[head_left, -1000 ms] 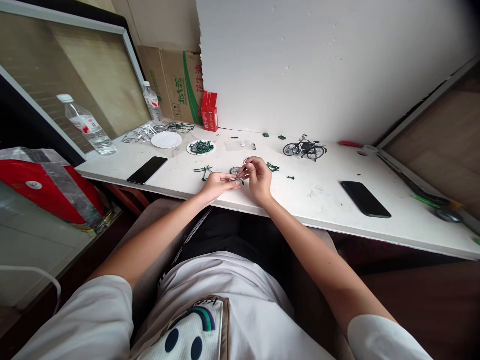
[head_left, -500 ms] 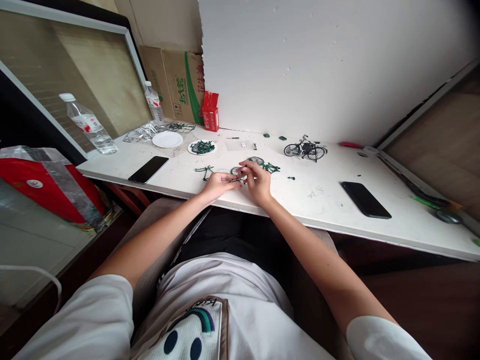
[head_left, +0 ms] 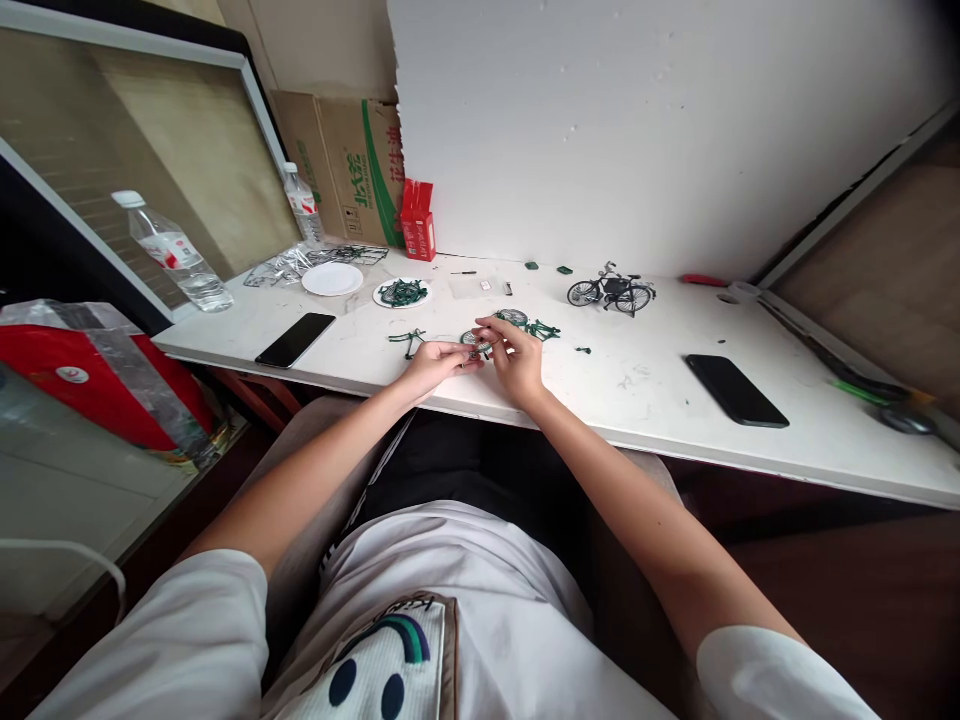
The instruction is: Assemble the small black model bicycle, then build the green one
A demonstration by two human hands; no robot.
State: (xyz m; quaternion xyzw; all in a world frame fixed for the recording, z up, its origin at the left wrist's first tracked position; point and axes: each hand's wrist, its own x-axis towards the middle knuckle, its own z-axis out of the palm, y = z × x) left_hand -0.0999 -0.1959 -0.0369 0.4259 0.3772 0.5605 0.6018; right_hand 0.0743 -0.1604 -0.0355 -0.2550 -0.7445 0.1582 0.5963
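Note:
My left hand (head_left: 433,361) and my right hand (head_left: 516,357) meet at the front edge of the white table (head_left: 645,390). Both pinch a small dark model part (head_left: 474,351), which sits between their fingertips. Just behind the hands lie a small spoked wheel (head_left: 513,318) and a green bicycle frame piece (head_left: 544,329). Another green piece (head_left: 409,339) lies left of my left hand. A finished model bicycle (head_left: 611,291) stands farther back.
A plate of green parts (head_left: 402,293) and an empty white plate (head_left: 332,279) sit at the back left, beside plastic wrappers. Two black phones (head_left: 295,339) (head_left: 736,390) lie on the table. Two water bottles (head_left: 177,255) (head_left: 303,204), a red box (head_left: 417,224) and a cardboard box (head_left: 352,165) stand at the left.
My right hand has dropped lower and closer to my left hand, uncovering the wheel and green frame piece behind it. The view shifted slightly.

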